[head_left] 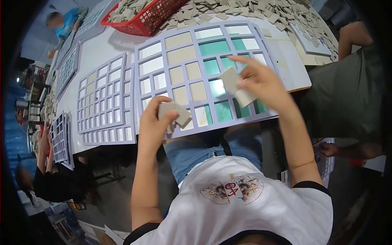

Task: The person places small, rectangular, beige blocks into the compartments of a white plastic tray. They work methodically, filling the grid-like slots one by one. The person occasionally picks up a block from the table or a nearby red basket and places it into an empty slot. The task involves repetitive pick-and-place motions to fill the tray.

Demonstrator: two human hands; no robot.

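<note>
A lavender grid frame lies on the white table in front of me. Beige tiles fill several of its openings; others show white or a green sheet underneath. My left hand is closed around a few loose beige tiles above the frame's near left corner. Over the right half of the frame, my right hand pinches a beige tile, its index finger stretched away. Another tile shows just below that hand; whether the fingers hold it too, I cannot tell.
Loose tiles are heaped along the far edge, beside a red basket full of tiles. More grid frames lie stacked to the left. One person sits close on the right; others work at the left.
</note>
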